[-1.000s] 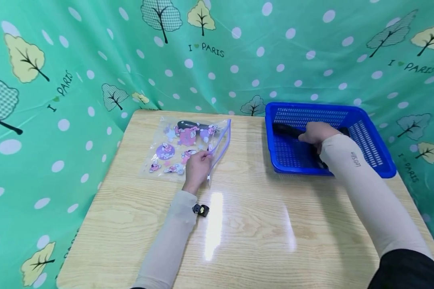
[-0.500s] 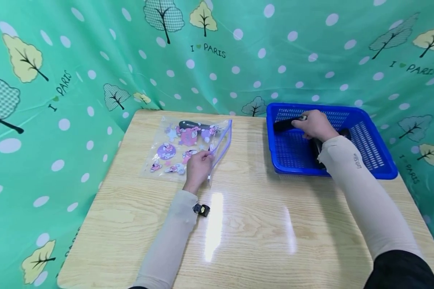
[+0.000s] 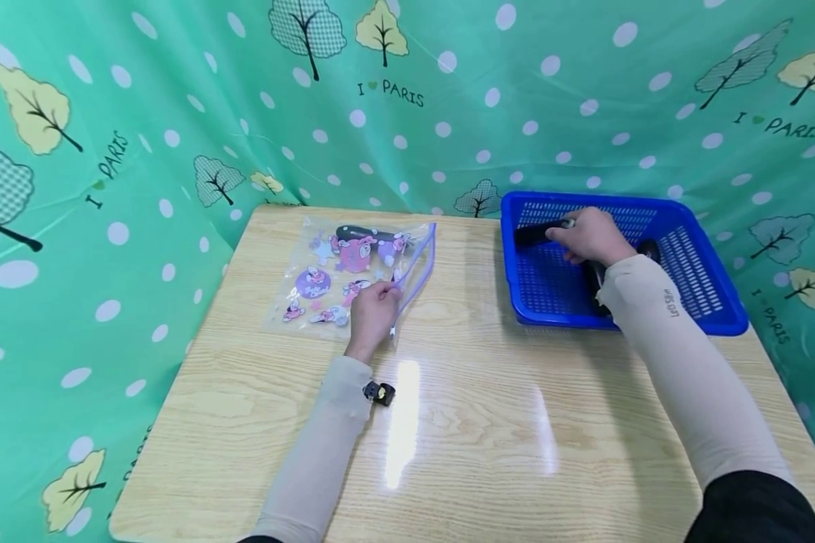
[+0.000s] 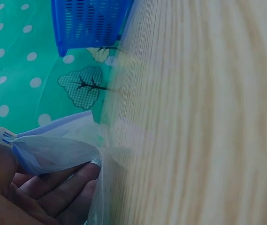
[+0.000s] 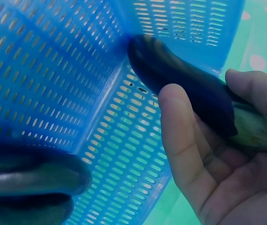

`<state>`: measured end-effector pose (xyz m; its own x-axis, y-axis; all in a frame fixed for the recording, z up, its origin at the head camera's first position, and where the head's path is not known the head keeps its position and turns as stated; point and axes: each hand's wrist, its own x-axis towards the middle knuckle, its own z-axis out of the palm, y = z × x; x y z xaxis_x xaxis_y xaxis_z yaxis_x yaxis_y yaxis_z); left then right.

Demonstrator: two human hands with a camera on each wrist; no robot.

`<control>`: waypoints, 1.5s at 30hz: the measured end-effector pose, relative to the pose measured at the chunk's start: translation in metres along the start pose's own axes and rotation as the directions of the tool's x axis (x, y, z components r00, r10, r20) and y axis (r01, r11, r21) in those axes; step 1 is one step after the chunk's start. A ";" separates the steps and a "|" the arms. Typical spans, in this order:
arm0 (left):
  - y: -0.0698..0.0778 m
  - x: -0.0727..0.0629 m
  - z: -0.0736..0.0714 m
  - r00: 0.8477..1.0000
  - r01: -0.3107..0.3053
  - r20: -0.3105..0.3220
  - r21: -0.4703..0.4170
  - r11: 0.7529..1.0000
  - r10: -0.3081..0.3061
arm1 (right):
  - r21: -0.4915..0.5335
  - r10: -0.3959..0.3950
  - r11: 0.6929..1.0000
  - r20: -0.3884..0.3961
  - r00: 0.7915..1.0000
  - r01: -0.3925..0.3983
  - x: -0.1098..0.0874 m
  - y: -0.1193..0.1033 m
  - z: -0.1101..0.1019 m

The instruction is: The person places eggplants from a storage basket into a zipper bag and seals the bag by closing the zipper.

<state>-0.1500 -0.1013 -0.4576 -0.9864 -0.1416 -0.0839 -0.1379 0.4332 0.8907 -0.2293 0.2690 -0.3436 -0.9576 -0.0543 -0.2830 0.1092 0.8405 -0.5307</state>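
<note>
A clear zip bag (image 3: 313, 283) with pink and purple cartoon prints lies flat at the back left of the table, a dark eggplant (image 3: 349, 233) inside it. My left hand (image 3: 373, 313) pinches the edge of its purple-trimmed mouth; in the left wrist view the curled fingers (image 4: 67, 190) are at the opening beside the white slider (image 4: 1, 133). Over the blue basket (image 3: 509, 283), my right hand (image 3: 594, 235) grips another eggplant (image 5: 185, 84) near its green stem end, the dark tip toward the basket's corner. Two more eggplants (image 5: 34, 176) lie side by side in the basket.
The perforated basket stands at the back right of the wooden table (image 3: 462, 422), its rim rising around the eggplants. A green printed cloth (image 3: 435, 113) hangs behind and at the sides. A small black device (image 3: 379, 393) is strapped to the left wrist.
My right hand has shifted up and slightly back in the basket, and the eggplant's stem end has come up with it. The left hand stays at the bag's mouth.
</note>
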 end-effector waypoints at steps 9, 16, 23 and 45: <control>-0.001 0.000 -0.001 1.000 -0.016 -0.004 -0.008 1.000 0.016 | 0.083 -0.016 0.996 -0.106 0.994 0.024 -0.013 -0.010 -0.014; -0.003 -0.001 -0.001 1.000 -0.011 -0.003 -0.021 1.000 0.011 | 0.250 0.003 0.967 -0.177 0.984 0.042 -0.028 -0.020 -0.016; -0.003 -0.001 -0.001 0.998 -0.047 -0.041 -0.018 0.999 0.046 | 0.369 -0.051 0.920 -0.222 0.974 0.132 -0.054 -0.045 0.009; 0.000 -0.001 0.001 0.990 -0.100 -0.117 -0.133 0.986 0.085 | 0.458 -0.072 0.883 -0.083 0.994 0.102 -0.068 -0.114 0.165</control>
<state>-0.1490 -0.1004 -0.4579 -0.9772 -0.2073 0.0447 -0.0251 0.3225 0.9462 -0.1330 0.0875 -0.3960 -0.9817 -0.0697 -0.1773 0.1211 0.4903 -0.8631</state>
